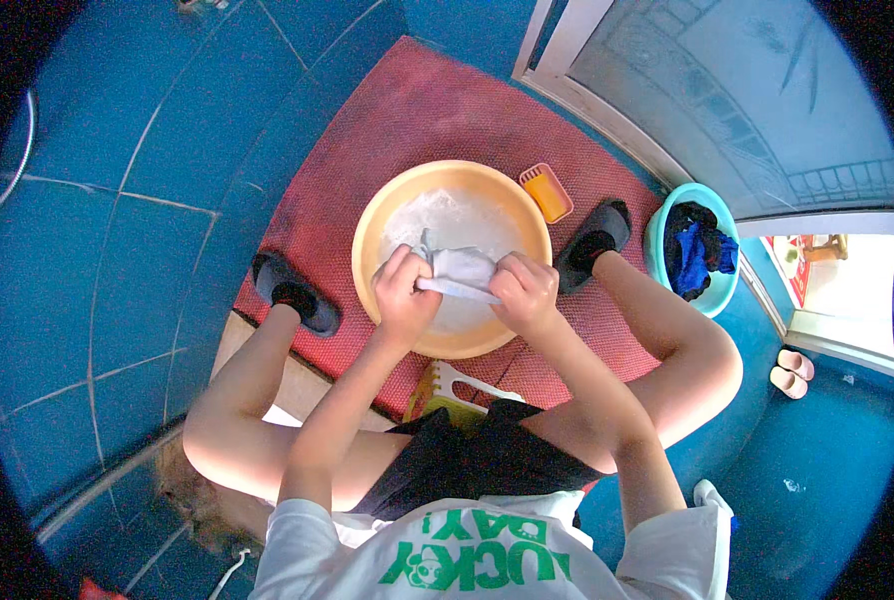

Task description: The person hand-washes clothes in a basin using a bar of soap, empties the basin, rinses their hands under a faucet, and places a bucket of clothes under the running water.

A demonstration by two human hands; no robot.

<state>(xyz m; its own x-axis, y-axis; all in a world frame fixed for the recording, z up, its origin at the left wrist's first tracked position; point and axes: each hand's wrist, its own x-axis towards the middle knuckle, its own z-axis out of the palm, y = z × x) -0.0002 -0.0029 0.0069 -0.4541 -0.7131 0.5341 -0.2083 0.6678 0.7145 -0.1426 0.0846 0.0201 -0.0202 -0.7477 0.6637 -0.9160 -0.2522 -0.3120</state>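
Seen from my head, both bare forearms reach forward between my bent, spread knees, wrists close together over the basin. The fingers of my left hand [407, 292] are curled tightly round one end of a pale, whitish, wet-looking cloth [464, 268]; those of my right hand [527, 292] grip its other end, knuckles up. The cloth spans the gap between my fists, its near edge drawn into a straight band, with a crumpled tip poking up beside my left fist. It is above the cloudy, sudsy water [445, 212] in a round, cream-yellow plastic basin [368, 225].

The basin sits on a red, fine-textured mat [352, 140]. Just beyond its right rim lies a small orange rectangular plastic tray [545, 193]. My feet, in dark grey slippers [317, 312], flank the basin. Near my right foot stands a round turquoise plastic basin [655, 240] holding crumpled blue and black fabric [695, 250]. Glossy blue tiles [127, 290] with pale joints cover the wall on my left; a patterned, frosted panel [727, 110] in a pale frame rises at upper right.
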